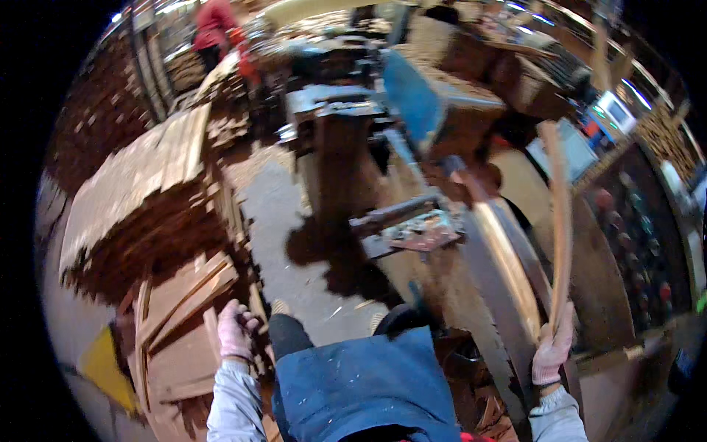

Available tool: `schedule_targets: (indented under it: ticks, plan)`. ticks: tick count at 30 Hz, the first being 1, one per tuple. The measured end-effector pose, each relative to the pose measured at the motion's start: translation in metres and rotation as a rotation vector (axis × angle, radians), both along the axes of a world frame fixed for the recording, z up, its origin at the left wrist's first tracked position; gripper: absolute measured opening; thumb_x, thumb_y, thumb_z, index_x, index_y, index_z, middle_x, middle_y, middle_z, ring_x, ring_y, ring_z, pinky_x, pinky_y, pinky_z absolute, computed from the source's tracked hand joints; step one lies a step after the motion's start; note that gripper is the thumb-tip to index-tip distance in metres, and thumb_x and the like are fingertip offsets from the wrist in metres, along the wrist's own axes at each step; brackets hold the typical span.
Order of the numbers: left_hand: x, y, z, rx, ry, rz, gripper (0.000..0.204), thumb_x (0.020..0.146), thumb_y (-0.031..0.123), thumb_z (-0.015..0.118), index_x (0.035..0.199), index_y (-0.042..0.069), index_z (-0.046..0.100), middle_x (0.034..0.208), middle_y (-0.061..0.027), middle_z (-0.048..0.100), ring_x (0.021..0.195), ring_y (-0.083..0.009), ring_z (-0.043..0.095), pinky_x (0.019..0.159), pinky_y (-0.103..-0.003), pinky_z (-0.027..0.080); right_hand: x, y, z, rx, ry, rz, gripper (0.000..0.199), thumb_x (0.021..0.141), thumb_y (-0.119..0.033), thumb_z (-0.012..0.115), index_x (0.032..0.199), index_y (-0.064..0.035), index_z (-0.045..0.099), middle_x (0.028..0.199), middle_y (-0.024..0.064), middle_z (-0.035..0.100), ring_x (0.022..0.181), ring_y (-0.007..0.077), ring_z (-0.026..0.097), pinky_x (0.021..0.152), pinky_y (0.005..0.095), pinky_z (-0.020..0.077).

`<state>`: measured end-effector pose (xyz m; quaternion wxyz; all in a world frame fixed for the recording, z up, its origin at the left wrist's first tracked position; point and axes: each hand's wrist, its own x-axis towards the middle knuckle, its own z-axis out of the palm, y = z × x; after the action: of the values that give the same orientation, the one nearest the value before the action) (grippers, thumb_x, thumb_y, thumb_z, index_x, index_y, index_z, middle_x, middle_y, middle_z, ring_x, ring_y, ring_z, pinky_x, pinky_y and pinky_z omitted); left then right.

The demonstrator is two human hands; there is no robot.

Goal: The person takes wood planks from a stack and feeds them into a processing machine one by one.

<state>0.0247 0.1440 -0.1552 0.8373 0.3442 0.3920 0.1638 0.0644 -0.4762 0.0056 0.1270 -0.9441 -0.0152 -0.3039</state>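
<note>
My right hand (552, 352), in a pale work glove, is closed around the lower end of a long thin wooden strip (561, 221) that stands almost upright beside a long machine table (501, 265). My left hand (236, 330), gloved too, hangs at my left side with its fingers curled, holding nothing, right next to a low stack of wooden boards (184, 324). A blue apron (368, 383) covers my lap between the two arms.
A large pile of stacked wood slats (140, 177) rises on the left. A woodworking machine with a blue part (412, 96) stands ahead on the dusty floor (272, 206). A person in red (213, 26) works far back. Shelves (641, 243) line the right side.
</note>
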Motion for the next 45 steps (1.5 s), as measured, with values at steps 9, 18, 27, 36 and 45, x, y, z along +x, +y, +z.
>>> schedule_targets:
  ticks: [9,18,27,36,45]
  plan:
    - [-0.071,0.168,-0.118,0.010,0.403,0.566,0.085,0.087,0.045,0.067,0.151,0.004,0.029,0.151,-0.0232,0.039,0.128,-0.0422,0.047,0.106,-0.052,0.039,0.138,0.076,-0.003,0.309,0.027,0.319,0.052,0.105,-0.015,0.045,0.154,-0.0037,0.032,0.158,0.0108,0.035,0.143,0.0248,0.034,0.116,0.0339,0.0260]
    - [-0.066,0.232,-0.169,0.153,0.336,0.581,0.073,0.083,0.029,0.078,0.144,0.011,0.043,0.149,-0.0156,0.040,0.116,-0.0309,0.054,0.090,-0.039,0.051,-0.068,0.003,0.020,-0.282,0.392,0.124,0.045,0.100,-0.020,0.054,0.136,0.0057,0.053,0.137,0.0255,0.055,0.125,0.0415,0.053,0.107,0.0453,0.0405]
    - [-0.054,0.173,-0.091,0.027,0.186,0.841,0.060,0.082,0.032,0.077,0.133,0.009,0.055,0.139,-0.0046,0.051,0.117,-0.0244,0.053,0.093,-0.042,0.046,-0.022,0.027,0.031,-0.446,0.214,0.371,0.037,0.093,-0.009,0.061,0.127,0.0046,0.061,0.124,0.0272,0.062,0.115,0.0445,0.058,0.101,0.0503,0.0459]
    - [-0.060,0.029,-0.017,0.132,0.012,0.540,0.040,0.089,0.033,0.071,0.117,0.008,0.058,0.098,-0.0052,0.063,0.080,-0.0177,0.060,0.066,-0.034,0.051,0.152,0.082,0.001,-0.191,0.224,0.417,0.051,0.090,0.000,0.056,0.141,-0.0020,0.052,0.146,0.0165,0.049,0.133,0.0322,0.047,0.113,0.0397,0.0337]
    - [0.041,-0.209,0.122,0.041,-0.437,-0.144,0.052,0.089,0.024,0.073,0.130,-0.001,0.052,0.115,-0.0106,0.063,0.101,-0.0188,0.059,0.093,-0.033,0.049,0.021,0.221,0.043,-0.371,0.266,0.884,0.102,0.056,-0.016,0.084,0.147,-0.0068,0.039,0.132,0.0244,0.053,0.111,0.0435,0.057,0.095,0.0483,0.0461]
